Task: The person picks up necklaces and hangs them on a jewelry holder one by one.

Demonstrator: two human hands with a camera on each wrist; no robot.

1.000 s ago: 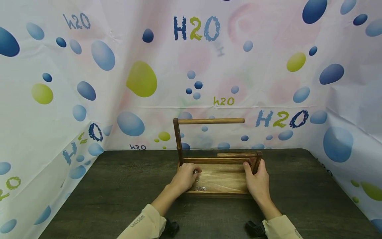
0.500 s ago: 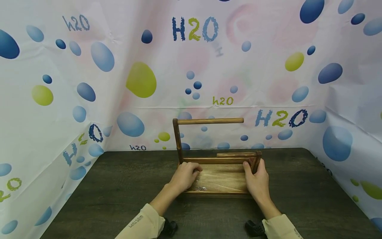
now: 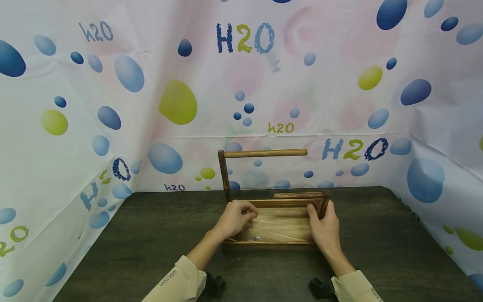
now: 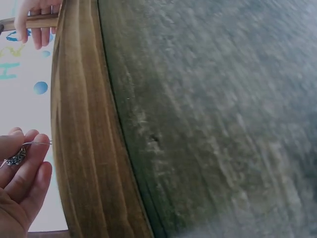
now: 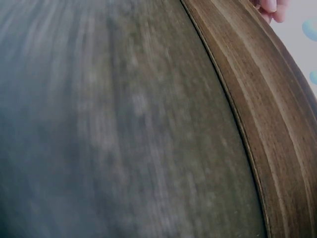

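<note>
A wooden jewelry stand (image 3: 281,246) has a shallow tray, a tall bar (image 3: 266,153) at left and a short bar (image 3: 298,196) at right. Over the tray's left part, my left hand (image 3: 235,218) pinches a small silvery, sparkling earring (image 4: 16,157) with a thin wire, between thumb and fingers. The head view hides most of that piece. My right hand (image 3: 326,228) grips the stand's right end by the short bar's post, thumb inside the tray. In the tray's front left lies another glittering piece of jewelry (image 3: 253,238), too small to make out.
The stand rests on a dark wood-grain table (image 3: 162,239). Behind it and at both sides hangs a white backdrop (image 3: 211,84) with blue and green drops. Dark wrist devices (image 3: 215,286) sit under both cuffs.
My left hand has risen slightly, uncovering the tray's front left corner, and the tip of its thumb has moved a little right. My right hand keeps its grip on the stand.
</note>
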